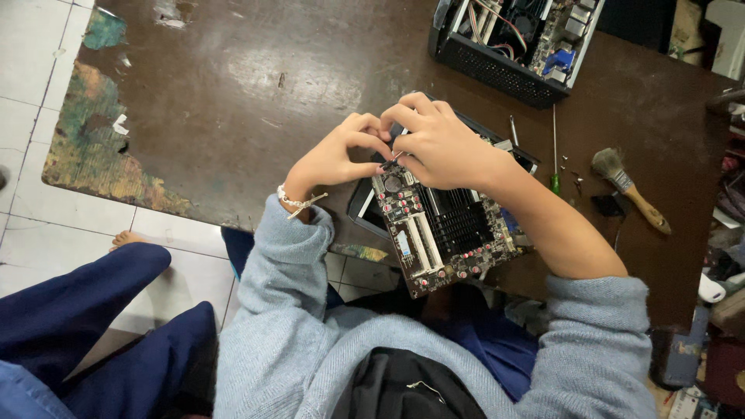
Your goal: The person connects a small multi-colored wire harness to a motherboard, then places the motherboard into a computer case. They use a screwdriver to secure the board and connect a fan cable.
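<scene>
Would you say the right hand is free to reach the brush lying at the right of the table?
Probably yes: the right hand is busy on the circuit board, but the table between it and the brush holds only a screwdriver and small screws.

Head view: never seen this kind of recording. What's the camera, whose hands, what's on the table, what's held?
There is no machine here. One camera sits on a person's head and looks down, so the grey sleeves at the bottom are that person's own arms.

The left hand, with a bracelet on its wrist, and the right hand meet at the far corner of a circuit board. The fingertips pinch something small there; it is too small to identify. The board carries a black finned heatsink and lies partly over the near edge of a worn brown table.

Also on the table: an open computer case at the far edge, a thin screwdriver, a few loose screws and a wooden-handled brush. A dark-blue trouser leg and a bare foot show lower left over the tiled floor.
</scene>
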